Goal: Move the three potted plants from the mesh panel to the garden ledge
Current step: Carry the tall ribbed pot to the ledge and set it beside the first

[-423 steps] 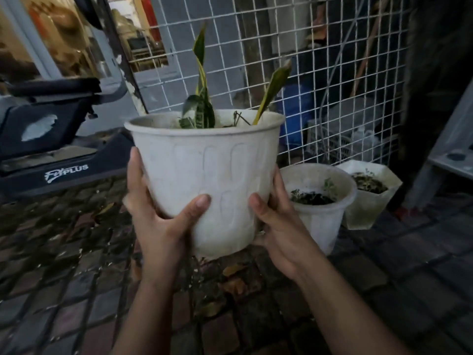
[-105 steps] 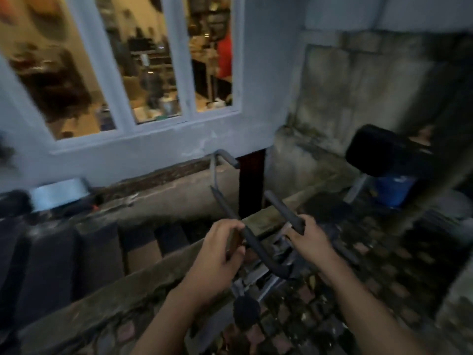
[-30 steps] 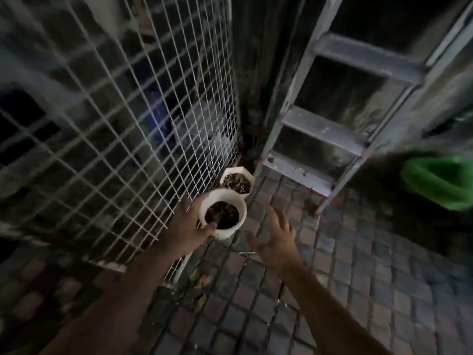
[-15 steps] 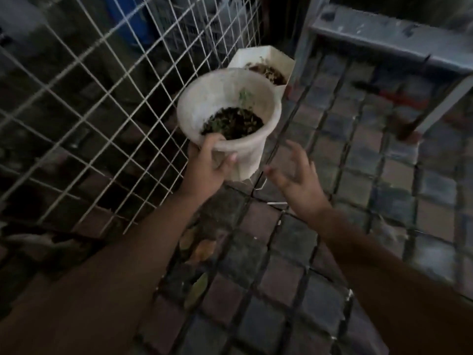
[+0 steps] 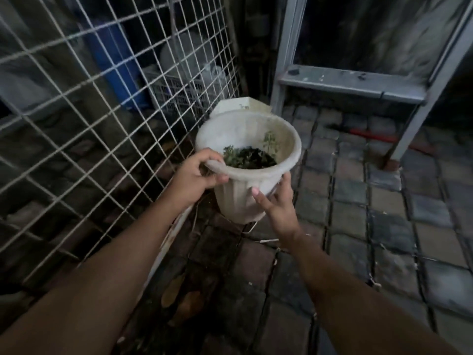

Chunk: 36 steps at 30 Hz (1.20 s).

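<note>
At the foot of the mesh panel [image 5: 102, 98], head view, dim light: round white pot [image 5: 245, 201] with dark soil and a few small green sprigs was held between both hands, close beside the mesh. Its base sat low over the brick paving [image 5: 358, 213]; could not tell whether it was lifted clear or only tipped. Angular white pot [image 5: 243, 105] stood on the ground just behind it, against the mesh, untouched. Third plant and the garden ledge were out of frame. Judged progress: this pot at pick-up only, carry and set-down ahead; angular pot yet to go; state of the third unknown from this view. Left hand [image 5: 194, 178] gripped the near-left rim, fingers curled over the lip, thumb under it, forearm running in along the mesh. Right hand [image 5: 276, 206] clasped the side wall below the rim, thumb across the front, fingers round the far side, wrist low. Grey metal ladder [image 5: 350, 82] stood beyond to the right; blue container [image 5: 115, 70] and slatted crate [image 5: 176, 90] sat behind the mesh.
</note>
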Available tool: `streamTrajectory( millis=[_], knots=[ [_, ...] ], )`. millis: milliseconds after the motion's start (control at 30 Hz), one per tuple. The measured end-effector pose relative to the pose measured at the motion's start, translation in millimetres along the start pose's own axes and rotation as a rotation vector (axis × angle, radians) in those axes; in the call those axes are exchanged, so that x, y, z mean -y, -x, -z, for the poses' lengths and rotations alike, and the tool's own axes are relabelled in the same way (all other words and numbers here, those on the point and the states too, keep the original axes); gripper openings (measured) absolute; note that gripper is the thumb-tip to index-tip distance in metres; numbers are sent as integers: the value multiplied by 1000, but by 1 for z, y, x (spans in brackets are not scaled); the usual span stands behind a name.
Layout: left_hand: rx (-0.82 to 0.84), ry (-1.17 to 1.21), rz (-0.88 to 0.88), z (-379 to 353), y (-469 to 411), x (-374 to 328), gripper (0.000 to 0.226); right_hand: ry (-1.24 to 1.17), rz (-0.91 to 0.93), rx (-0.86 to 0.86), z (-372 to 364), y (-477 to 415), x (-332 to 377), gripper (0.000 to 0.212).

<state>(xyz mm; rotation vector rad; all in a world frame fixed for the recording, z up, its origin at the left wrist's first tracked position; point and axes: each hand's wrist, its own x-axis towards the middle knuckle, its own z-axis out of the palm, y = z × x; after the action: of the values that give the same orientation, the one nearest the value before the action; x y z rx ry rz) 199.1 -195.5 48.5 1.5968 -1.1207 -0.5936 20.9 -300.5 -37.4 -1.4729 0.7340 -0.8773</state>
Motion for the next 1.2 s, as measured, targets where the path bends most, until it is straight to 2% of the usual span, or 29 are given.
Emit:
streamTrajectory(
  millis=[100,333,400,567,633,767,833,1000,1100,1200],
  knots=[
    [3,107,80,-10,11,2,36,-4,-8,-74,8,3,0,112],
    [-37,215,-90,-34,42,12,25,0,82,-59,25,21,-14,99],
    [-93,290,-79,-39,47,9,37,-57,62,-40,30,17,-9,90],
    [-185,366,20,-57,52,19,85,-134,-23,28,39,13,-10,84],
    [-162,291,92,-65,54,36,107,-137,-61,61,42,14,-19,84],
    [-9,141,204,-80,58,69,150,-103,-82,128,45,20,-38,87],
    [-7,101,213,-86,55,82,154,-103,-88,111,44,20,-44,91],
    [-16,62,238,-99,51,106,147,-97,-111,57,38,17,-52,100],
    [9,53,204,-102,53,117,148,-107,-113,73,40,12,-59,109],
    [-7,-2,245,-103,47,126,150,-102,-136,121,44,3,-63,109]
  ],
)
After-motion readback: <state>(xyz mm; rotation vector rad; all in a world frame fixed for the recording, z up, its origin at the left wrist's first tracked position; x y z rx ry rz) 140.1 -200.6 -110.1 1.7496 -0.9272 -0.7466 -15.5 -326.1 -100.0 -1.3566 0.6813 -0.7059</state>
